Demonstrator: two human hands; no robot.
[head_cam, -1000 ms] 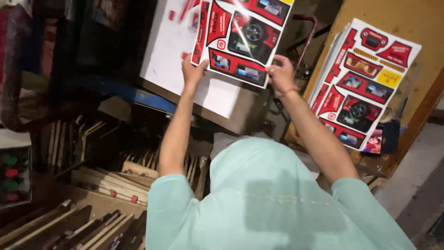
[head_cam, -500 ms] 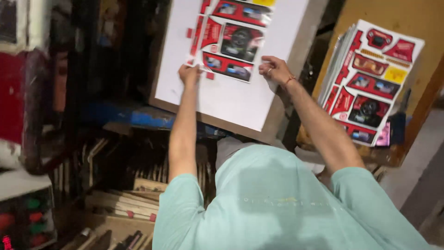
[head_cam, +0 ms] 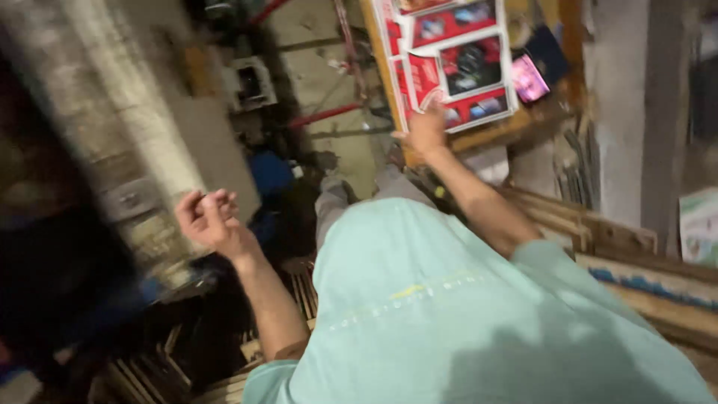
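Note:
My right hand (head_cam: 425, 129) reaches out to the stack of red-and-white printed cardboard sheets (head_cam: 456, 63) on the wooden board at the upper right; its fingers rest on the lower left edge of the top sheet. My left hand (head_cam: 209, 217) hangs in the air at the left with its fingers curled in and nothing in it. My mint-green shirt fills the lower middle of the view.
A grey machine block (head_cam: 142, 157) stands blurred at the left. Wooden slats (head_cam: 247, 352) lie below my left arm. Wooden planks (head_cam: 643, 262) run along the right. A phone with a lit screen (head_cam: 529, 77) lies beside the sheet stack.
Both hands let go of the printed sheet on the white board. The view swung right; my right hand moved to the sheet stack, and my left hand dropped away and curled.

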